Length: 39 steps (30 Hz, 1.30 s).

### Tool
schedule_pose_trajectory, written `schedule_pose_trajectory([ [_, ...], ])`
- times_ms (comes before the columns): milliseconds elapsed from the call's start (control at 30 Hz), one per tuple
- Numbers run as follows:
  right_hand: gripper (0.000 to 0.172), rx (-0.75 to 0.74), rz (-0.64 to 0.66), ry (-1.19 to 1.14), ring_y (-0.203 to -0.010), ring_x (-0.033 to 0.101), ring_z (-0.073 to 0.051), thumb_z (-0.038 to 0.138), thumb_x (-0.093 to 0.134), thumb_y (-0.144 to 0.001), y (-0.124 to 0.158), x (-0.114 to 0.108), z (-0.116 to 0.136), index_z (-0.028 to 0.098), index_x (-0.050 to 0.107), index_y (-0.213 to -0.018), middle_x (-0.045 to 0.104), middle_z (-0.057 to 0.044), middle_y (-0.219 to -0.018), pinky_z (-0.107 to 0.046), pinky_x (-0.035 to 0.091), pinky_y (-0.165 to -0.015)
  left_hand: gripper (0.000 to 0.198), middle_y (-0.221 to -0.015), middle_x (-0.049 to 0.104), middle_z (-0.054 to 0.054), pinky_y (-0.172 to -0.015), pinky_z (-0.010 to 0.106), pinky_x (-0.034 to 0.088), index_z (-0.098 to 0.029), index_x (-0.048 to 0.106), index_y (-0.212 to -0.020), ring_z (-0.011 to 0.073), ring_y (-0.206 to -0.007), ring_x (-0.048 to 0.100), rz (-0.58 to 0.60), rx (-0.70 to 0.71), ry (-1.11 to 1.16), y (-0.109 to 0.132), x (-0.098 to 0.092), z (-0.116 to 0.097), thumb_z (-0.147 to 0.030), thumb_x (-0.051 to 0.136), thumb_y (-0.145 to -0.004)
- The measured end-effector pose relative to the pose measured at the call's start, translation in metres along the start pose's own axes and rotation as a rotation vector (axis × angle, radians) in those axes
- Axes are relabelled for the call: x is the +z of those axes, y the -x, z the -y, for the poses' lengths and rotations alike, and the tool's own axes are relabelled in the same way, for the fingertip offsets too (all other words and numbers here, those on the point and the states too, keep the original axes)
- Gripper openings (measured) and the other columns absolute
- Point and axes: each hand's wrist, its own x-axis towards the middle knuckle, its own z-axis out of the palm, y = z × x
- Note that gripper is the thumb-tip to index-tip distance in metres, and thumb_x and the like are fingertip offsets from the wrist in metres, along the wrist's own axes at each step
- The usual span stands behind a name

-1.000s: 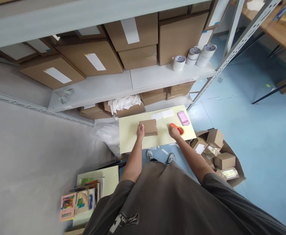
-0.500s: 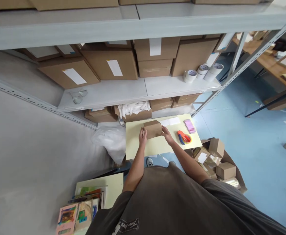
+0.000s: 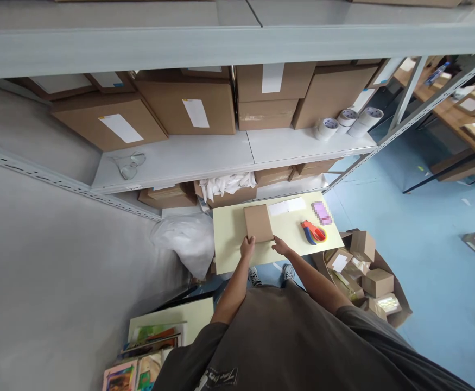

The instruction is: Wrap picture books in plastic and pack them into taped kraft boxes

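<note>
A small brown cardboard box (image 3: 258, 222) lies flat on the pale yellow table (image 3: 229, 247). My left hand (image 3: 247, 247) touches the box's near left corner, fingers curled against it. Just off the near right corner, my right hand (image 3: 280, 247) rests on the table with its fingers spread, and I cannot tell whether it touches the box. An orange and blue tape dispenser (image 3: 314, 232) lies to the right. A white label strip (image 3: 286, 206) and a pink item (image 3: 322, 212) lie farther back on the table.
A grey metal shelf (image 3: 204, 155) behind the table holds large brown boxes and several tape rolls (image 3: 345, 122). A white plastic bag (image 3: 184, 239) sits left of the table. An open carton of small boxes (image 3: 363, 269) stands on the blue floor at right. Books (image 3: 139, 358) lie near left.
My right hand left the tape dispenser and went to the box. Both hands turned the box, and it now lies flat. My hands have drawn back to its near edge.
</note>
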Motion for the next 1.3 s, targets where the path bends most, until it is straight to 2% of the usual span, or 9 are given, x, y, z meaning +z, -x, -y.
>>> schedule_pose_trajectory([
  [133, 0.087, 0.077, -0.060, 0.000, -0.140, 0.061, -0.033, 0.017, 0.069, -0.074, -0.003, -0.028, 0.003, 0.021, 0.052, -0.159, 0.063, -0.015, -0.153, -0.045, 0.053, -0.111, 0.060, -0.156, 0.056, 0.023, -0.118, 0.047, 0.043, -0.014, 0.057, -0.148, 0.0366, -0.147, 0.051, -0.263, 0.092, -0.035, -0.002, -0.001, -0.018, -0.046, 0.058, -0.098],
  [233, 0.084, 0.018, -0.163, 0.038, -0.147, 0.055, -0.032, 0.021, 0.067, -0.082, -0.010, -0.065, 0.010, 0.023, 0.047, -0.164, 0.055, -0.013, -0.161, -0.045, 0.047, -0.120, 0.054, -0.161, 0.051, 0.020, -0.126, 0.048, 0.034, -0.016, 0.057, -0.149, 0.0341, -0.154, 0.041, -0.412, 0.267, -0.071, -0.008, 0.007, -0.052, -0.035, 0.058, -0.098],
  [367, 0.082, -0.007, -0.187, 0.092, -0.149, 0.052, -0.032, 0.022, 0.064, -0.087, -0.034, -0.124, 0.015, 0.020, 0.043, -0.166, 0.051, -0.011, -0.165, -0.044, 0.044, -0.123, 0.048, -0.151, 0.061, 0.017, -0.127, 0.041, 0.034, -0.018, 0.061, -0.147, 0.0283, -0.148, 0.049, -0.241, 0.477, -0.134, -0.028, 0.042, -0.119, -0.024, 0.055, -0.100],
  [533, 0.086, -0.029, -0.102, 0.221, -0.163, 0.030, -0.029, 0.019, 0.062, -0.087, -0.091, -0.175, 0.006, 0.016, 0.036, -0.169, 0.035, -0.012, -0.175, -0.044, 0.033, -0.131, 0.049, -0.153, 0.060, 0.018, -0.120, 0.038, 0.040, -0.016, 0.062, -0.146, 0.0290, -0.142, 0.055, 0.063, 0.415, -0.304, -0.083, 0.103, -0.184, -0.018, 0.060, -0.097],
  [733, 0.095, 0.041, 0.088, 0.320, -0.166, 0.014, -0.038, 0.015, 0.069, -0.080, -0.153, -0.180, -0.030, 0.027, 0.037, -0.169, 0.016, -0.012, -0.180, -0.058, 0.033, -0.127, 0.054, -0.150, 0.061, 0.023, -0.116, 0.046, 0.042, -0.015, 0.065, -0.139, 0.0374, -0.141, 0.055, 0.121, 0.250, -0.464, -0.160, 0.141, -0.198, -0.019, 0.074, -0.086],
  [900, 0.091, 0.023, 0.136, 0.387, -0.167, 0.001, -0.040, 0.014, 0.069, -0.082, -0.161, -0.171, -0.050, 0.032, 0.040, -0.166, 0.005, -0.011, -0.182, -0.072, 0.025, -0.124, 0.037, -0.135, 0.072, 0.020, -0.107, 0.043, 0.047, -0.019, 0.076, -0.118, 0.0363, -0.132, 0.061, 0.073, 0.147, -0.538, -0.184, 0.147, -0.200, -0.026, 0.080, -0.082],
  [1033, 0.085, -0.014, 0.135, 0.377, -0.167, 0.010, -0.037, 0.015, 0.069, -0.082, -0.153, -0.183, -0.051, 0.032, 0.047, -0.163, 0.015, -0.009, -0.181, -0.063, 0.032, -0.125, 0.015, -0.111, 0.080, 0.012, -0.099, 0.037, 0.050, -0.022, 0.080, -0.095, 0.0294, -0.111, 0.070, 0.061, 0.089, -0.414, -0.176, 0.140, -0.205, -0.030, 0.081, -0.082],
  [1133, 0.076, -0.055, 0.088, 0.227, -0.161, 0.029, -0.036, 0.024, 0.075, -0.081, -0.143, -0.197, -0.042, 0.029, 0.057, -0.156, 0.040, -0.012, -0.172, -0.054, 0.039, -0.123, 0.013, -0.103, 0.081, 0.009, -0.093, 0.035, 0.051, -0.023, 0.080, -0.090, 0.0264, -0.100, 0.072, 0.089, 0.162, -0.311, -0.162, 0.131, -0.211, -0.033, 0.079, -0.083],
  [1300, 0.052, -0.157, 0.017, -0.210, -0.112, 0.068, -0.031, 0.059, 0.074, -0.084, -0.126, -0.221, -0.009, 0.023, 0.073, -0.121, 0.077, -0.010, -0.120, -0.043, 0.055, -0.099, 0.026, -0.100, 0.080, 0.006, -0.088, 0.031, 0.054, -0.020, 0.079, -0.099, 0.0220, -0.093, 0.072, 0.200, 0.337, -0.137, -0.133, 0.120, -0.230, -0.041, 0.071, -0.087],
])
